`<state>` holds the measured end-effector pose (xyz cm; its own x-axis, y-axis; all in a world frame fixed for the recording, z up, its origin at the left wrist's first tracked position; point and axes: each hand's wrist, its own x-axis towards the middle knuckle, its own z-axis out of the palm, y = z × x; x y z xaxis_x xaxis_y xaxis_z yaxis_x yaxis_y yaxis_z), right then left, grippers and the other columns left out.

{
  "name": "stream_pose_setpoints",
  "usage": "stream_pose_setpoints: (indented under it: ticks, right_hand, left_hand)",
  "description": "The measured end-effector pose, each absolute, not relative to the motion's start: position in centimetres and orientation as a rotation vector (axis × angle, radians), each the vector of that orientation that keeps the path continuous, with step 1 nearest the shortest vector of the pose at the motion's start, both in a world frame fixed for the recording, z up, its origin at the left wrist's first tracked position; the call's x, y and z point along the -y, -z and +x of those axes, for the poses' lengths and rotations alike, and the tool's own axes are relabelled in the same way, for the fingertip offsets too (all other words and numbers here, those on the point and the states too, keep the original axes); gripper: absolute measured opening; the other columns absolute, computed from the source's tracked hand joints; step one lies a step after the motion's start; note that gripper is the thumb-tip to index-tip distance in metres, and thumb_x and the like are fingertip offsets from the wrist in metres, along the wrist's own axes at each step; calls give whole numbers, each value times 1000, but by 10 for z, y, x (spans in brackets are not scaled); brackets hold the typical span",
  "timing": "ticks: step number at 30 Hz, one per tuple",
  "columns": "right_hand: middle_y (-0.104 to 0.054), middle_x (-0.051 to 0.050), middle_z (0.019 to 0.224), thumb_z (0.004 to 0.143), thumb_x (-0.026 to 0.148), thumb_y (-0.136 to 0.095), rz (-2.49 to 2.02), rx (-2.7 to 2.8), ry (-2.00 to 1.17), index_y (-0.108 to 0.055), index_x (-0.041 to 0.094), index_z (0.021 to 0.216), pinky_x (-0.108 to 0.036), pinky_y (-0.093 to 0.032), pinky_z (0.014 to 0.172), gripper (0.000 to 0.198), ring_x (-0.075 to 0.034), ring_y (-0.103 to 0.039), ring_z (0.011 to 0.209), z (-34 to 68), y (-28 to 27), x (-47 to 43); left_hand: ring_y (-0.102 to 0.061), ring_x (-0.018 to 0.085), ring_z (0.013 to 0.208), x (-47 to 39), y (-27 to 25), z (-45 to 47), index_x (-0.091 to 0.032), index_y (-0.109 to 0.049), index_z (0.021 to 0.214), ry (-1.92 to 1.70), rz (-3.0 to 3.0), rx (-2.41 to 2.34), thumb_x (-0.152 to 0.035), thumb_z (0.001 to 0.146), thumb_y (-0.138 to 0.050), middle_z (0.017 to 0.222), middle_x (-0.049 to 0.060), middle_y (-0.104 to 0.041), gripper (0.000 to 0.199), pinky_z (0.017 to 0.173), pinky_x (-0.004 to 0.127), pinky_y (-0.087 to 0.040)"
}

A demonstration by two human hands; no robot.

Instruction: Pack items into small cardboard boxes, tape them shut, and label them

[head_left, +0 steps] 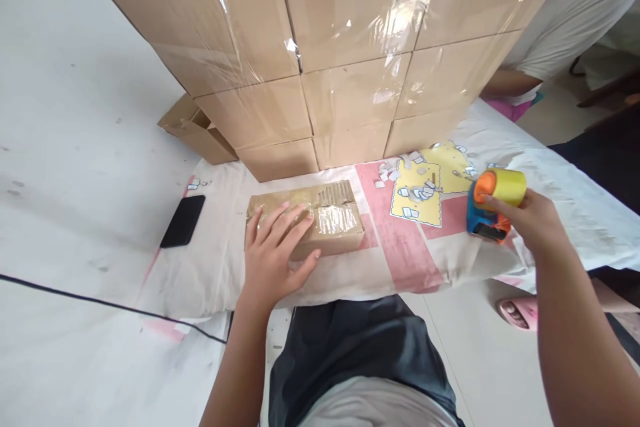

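Note:
My left hand (277, 250) lies with fingers spread on top of a small cardboard box (340, 217), which has clear tape across its upper face. Off to the right, my right hand (533, 217) is closed round a tape dispenser (477, 213) with a blue and orange body and a yellow roll (511, 187) of tape. The dispenser is over the cloth, close to its surface; whether it touches is unclear. Between the box and the dispenser lie yellow paper sheets (417, 203) with small pale scraps on them.
Behind the box rises a tall stack of taped cardboard boxes (350, 100). An open carton (200, 137) stands at its left, and a black phone (183, 221) lies on the patterned cloth (220, 267). A dark cable (110, 305) crosses the left. Another person's arm (515, 82) is at the right.

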<state>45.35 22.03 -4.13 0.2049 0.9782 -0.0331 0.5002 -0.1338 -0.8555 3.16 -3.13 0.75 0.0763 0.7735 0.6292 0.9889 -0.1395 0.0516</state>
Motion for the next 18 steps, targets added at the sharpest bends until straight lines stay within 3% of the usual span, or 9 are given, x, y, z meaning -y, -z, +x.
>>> stream_pose_setpoints:
  ticks: [3,5,10,12,15,16,18]
  right_hand:
    - [-75,-13,91,62,29,-95,-1544,1246,-1032,-79,19,91,-33,-52,59,34,-18,-67,67,451,50,-215]
    - [-76,-13,93,60,25,-96,-1385,1173,-1071,-79,21,92,-32,-53,59,36,-18,-68,67,443,55,-206]
    - [-78,-7,87,61,36,-94,-1048,1200,-923,-74,18,94,-36,-61,67,42,-25,-75,75,385,38,-150]
    - [-79,-6,86,66,39,-92,-956,1270,-992,-73,19,99,-40,-64,69,43,-27,-76,77,356,22,-120]
    - [-79,-6,88,75,42,-87,-830,1327,-1119,-69,21,104,-42,-64,71,40,-28,-77,79,321,2,-86]
    - [-78,-6,88,78,46,-85,-792,1341,-1148,-68,22,103,-41,-64,71,38,-27,-76,78,312,-2,-79]
    - [-75,-4,83,88,56,-73,-751,1348,-1181,-66,23,96,-37,-61,66,34,-23,-73,72,300,-2,-71]
  left_hand:
    - [-59,34,130,39,-4,35,-24,-68,122,901,-1894,1634,-34,81,-70,131,10,-72,42,121,58,-31]
    - [-62,33,122,43,-1,41,-25,-68,117,991,-1846,1560,-31,80,-69,123,10,-74,38,117,58,-35]
    - [-65,23,87,46,4,83,-26,-68,107,1233,-1915,1504,-21,83,-68,93,5,-73,24,87,41,-47]
    - [-65,22,85,41,3,107,-25,-68,118,1328,-2136,1578,-31,88,-70,94,5,-70,30,80,37,-48]
    - [-66,24,93,28,3,136,-25,-59,140,1357,-2531,1793,-65,87,-66,109,9,-66,66,79,36,-52]
    - [-65,24,96,23,4,142,-26,-60,141,1398,-2599,1845,-70,87,-63,111,9,-63,70,80,36,-53]
    - [-62,23,97,15,6,151,-25,-69,128,1599,-2608,1857,-70,90,-59,106,8,-58,60,84,37,-53]
